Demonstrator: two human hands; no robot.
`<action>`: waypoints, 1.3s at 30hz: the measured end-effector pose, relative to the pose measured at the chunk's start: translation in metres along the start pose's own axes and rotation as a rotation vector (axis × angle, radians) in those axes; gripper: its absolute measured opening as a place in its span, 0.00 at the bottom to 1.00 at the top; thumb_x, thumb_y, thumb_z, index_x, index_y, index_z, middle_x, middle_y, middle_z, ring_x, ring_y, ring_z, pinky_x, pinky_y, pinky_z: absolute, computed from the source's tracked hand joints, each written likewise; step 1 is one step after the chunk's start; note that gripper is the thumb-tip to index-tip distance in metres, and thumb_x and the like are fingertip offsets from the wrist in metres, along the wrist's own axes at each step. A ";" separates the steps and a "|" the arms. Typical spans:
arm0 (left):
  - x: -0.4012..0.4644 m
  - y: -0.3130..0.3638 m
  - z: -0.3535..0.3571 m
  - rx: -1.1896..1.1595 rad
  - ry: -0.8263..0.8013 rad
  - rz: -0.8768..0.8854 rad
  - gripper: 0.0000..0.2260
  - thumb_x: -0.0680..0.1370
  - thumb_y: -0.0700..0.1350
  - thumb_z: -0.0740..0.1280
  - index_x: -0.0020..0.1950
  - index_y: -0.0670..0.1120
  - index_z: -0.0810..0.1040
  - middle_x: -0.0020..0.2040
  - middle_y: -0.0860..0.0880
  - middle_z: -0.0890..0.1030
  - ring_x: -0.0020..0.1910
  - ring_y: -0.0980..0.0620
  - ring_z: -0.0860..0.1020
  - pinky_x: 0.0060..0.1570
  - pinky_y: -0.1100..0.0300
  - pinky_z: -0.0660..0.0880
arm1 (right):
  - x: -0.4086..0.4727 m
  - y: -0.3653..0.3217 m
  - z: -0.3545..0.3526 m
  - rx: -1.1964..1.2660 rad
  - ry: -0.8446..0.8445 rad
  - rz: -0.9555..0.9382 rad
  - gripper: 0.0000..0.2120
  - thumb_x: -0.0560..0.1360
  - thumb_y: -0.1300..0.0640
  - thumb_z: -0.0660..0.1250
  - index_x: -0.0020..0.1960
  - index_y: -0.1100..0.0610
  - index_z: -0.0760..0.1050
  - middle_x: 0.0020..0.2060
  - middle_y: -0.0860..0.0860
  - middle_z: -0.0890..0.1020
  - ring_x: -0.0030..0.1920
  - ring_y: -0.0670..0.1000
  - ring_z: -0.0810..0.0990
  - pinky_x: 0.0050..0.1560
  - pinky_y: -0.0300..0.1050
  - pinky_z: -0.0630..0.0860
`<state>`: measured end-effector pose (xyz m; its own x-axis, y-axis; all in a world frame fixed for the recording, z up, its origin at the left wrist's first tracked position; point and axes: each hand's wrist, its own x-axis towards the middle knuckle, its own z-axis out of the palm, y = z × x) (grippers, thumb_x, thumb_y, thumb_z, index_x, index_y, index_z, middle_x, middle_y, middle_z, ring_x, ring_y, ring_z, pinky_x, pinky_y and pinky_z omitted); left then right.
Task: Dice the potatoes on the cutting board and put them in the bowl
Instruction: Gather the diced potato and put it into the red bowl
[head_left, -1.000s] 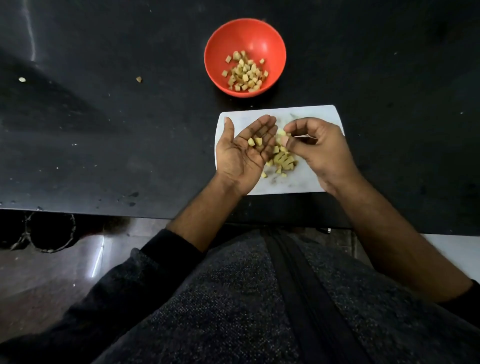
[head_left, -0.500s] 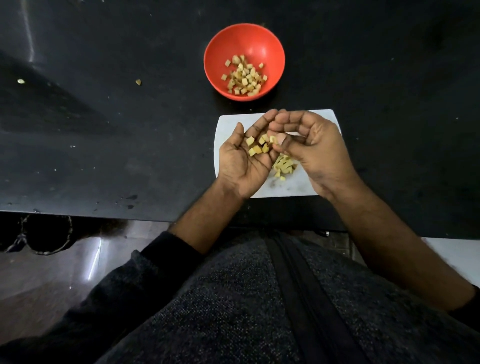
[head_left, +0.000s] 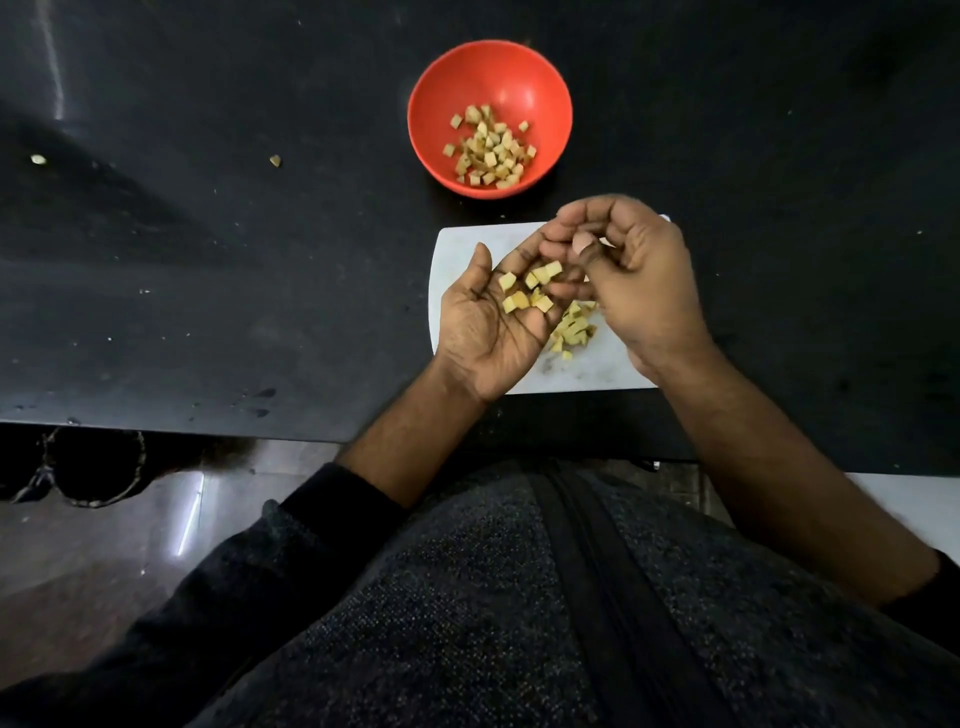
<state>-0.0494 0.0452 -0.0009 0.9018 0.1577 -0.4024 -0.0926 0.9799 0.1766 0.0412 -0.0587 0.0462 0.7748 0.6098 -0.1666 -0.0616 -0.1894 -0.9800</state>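
My left hand (head_left: 483, 332) lies palm up over the white cutting board (head_left: 465, 244), fingers nearly straight, carrying several potato cubes (head_left: 530, 291) on them. My right hand (head_left: 639, 280) hovers just over the left fingertips with its fingers curled and thumb against them; no cube shows between them. A small pile of diced potato (head_left: 571, 330) lies on the board below and between the hands. The red bowl (head_left: 436, 88) stands beyond the board and holds several potato cubes (head_left: 491, 150).
The board and bowl sit on a black counter (head_left: 208, 260). Two small scraps (head_left: 275, 161) lie on it at the far left. The counter's front edge runs just below the board, with floor and a dark round object (head_left: 93, 467) beneath at the left.
My right hand has brought cubes from the board's pile up to my left hand, which now carries more of them. The right hand has risen toward the board's far edge.
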 end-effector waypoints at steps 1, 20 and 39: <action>0.000 0.000 0.000 0.005 -0.002 -0.002 0.30 0.86 0.57 0.47 0.76 0.34 0.63 0.76 0.35 0.65 0.68 0.40 0.70 0.63 0.56 0.69 | 0.000 0.000 -0.001 -0.008 0.009 -0.007 0.08 0.81 0.66 0.61 0.58 0.63 0.76 0.51 0.55 0.84 0.53 0.50 0.85 0.45 0.52 0.84; 0.000 0.017 -0.007 0.070 0.226 0.097 0.22 0.86 0.47 0.53 0.73 0.33 0.68 0.72 0.36 0.73 0.72 0.39 0.71 0.75 0.49 0.65 | -0.010 0.071 -0.003 -1.199 -0.245 -0.220 0.31 0.73 0.46 0.73 0.71 0.53 0.66 0.64 0.54 0.70 0.63 0.58 0.70 0.56 0.56 0.77; -0.007 0.005 -0.007 0.726 0.279 0.186 0.17 0.81 0.28 0.60 0.68 0.38 0.76 0.71 0.44 0.75 0.51 0.55 0.81 0.63 0.56 0.77 | 0.009 0.069 -0.015 -0.770 -0.145 -0.126 0.14 0.72 0.67 0.71 0.53 0.52 0.80 0.48 0.47 0.79 0.46 0.47 0.79 0.50 0.50 0.79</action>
<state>-0.0596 0.0502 -0.0036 0.7508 0.4295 -0.5018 0.1535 0.6255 0.7650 0.0529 -0.0780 -0.0214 0.6542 0.7461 -0.1241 0.5145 -0.5593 -0.6500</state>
